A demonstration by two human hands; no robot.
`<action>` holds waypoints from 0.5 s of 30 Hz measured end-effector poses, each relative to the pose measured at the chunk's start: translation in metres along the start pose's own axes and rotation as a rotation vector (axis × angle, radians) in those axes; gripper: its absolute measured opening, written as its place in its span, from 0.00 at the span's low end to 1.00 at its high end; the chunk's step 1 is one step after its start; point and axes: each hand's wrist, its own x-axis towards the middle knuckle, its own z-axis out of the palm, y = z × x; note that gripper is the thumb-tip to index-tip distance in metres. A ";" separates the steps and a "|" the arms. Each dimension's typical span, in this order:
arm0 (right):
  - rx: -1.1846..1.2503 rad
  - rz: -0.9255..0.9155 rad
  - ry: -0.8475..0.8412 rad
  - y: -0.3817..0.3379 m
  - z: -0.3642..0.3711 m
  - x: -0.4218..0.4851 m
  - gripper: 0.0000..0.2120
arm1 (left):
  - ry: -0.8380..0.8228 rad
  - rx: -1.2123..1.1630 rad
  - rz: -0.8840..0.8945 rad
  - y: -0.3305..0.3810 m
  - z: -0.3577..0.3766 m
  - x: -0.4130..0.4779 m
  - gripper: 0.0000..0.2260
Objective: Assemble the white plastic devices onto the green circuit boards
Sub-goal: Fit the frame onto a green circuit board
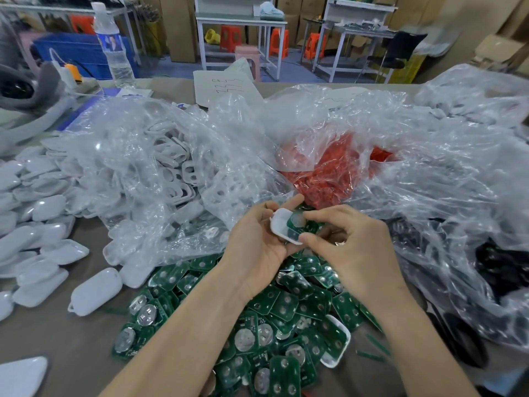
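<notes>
Left hand [257, 242] cups white shell [278, 227] — right hand [352, 239] pinches board [295, 224].

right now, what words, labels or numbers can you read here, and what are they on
Nothing reads clearly.
White paper sheet: handwritten marks, illegible.
Water bottle label: print too small.
Blue booklet: white characters, blurred.
Green circuit boards: white print too small.
Held white plastic device: no print visible.
</notes>
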 end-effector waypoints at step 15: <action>0.060 -0.016 -0.033 0.000 0.005 0.004 0.13 | -0.026 -0.004 -0.006 0.001 0.001 -0.003 0.08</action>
